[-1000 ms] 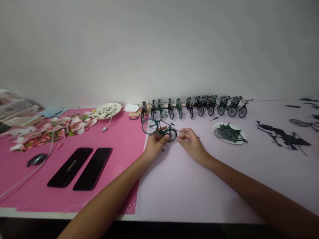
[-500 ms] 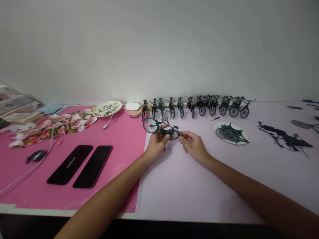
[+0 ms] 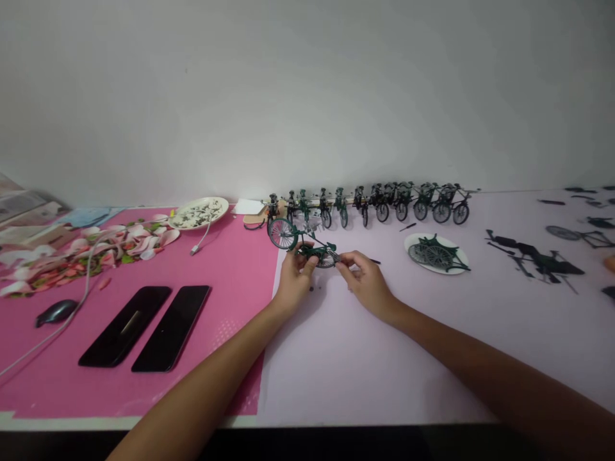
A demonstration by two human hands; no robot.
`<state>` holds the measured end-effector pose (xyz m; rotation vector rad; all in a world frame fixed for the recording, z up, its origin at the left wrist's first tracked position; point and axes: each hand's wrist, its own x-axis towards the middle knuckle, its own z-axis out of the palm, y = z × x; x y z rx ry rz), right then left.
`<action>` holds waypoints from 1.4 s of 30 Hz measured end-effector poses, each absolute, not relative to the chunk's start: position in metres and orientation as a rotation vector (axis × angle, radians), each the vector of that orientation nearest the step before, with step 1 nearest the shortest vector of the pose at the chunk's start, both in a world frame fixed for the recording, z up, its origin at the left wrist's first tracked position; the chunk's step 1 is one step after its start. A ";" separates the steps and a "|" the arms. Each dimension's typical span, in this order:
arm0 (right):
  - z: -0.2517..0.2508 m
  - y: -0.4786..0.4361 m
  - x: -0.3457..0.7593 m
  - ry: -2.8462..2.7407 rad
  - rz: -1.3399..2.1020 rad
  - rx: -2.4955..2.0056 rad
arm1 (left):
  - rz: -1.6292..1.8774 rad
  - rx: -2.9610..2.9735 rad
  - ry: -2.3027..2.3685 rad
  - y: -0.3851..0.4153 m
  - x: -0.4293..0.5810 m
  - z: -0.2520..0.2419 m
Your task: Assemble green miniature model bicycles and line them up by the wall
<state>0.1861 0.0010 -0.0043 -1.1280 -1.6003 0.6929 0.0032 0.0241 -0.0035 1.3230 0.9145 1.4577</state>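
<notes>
A small green toy bicycle is held tilted just above the table, its front wheel raised to the left. My left hand is closed around the lower middle of its frame, thumb on the near side. At the rear wheel, my right hand pinches the edge of the bike between thumb and fingertips. Whether a smaller part sits in that pinch is hidden. Tiny dark bits lie on the table below the bike. Partly behind my right hand shows the dark tip of a thin tool.
Finished-looking toy bicycles line the wall. On the right are a plate of wheels and frames and dark bicycle parts. Leftward lie two phones, a mouse, petal-like pieces, a cable and a plate of small pieces.
The view has turned slightly to the right, so most things appear shifted left. Both hands keep hold of the toy bicycle in nearly the same pose.
</notes>
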 end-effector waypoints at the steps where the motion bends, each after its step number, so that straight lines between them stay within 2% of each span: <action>1: -0.005 0.002 0.186 -1.619 0.658 -1.120 | 1.461 1.327 0.917 0.023 0.003 -0.003; 12: -0.001 0.002 0.189 -1.728 0.532 -1.104 | 1.529 1.386 0.946 0.023 0.001 -0.008; 28: -0.006 0.004 0.189 -1.746 0.585 -1.088 | 1.387 1.357 0.883 0.022 0.003 0.002; 42: -0.004 0.005 0.189 -1.821 0.588 -1.090 | 1.476 1.421 0.959 0.022 0.002 -0.004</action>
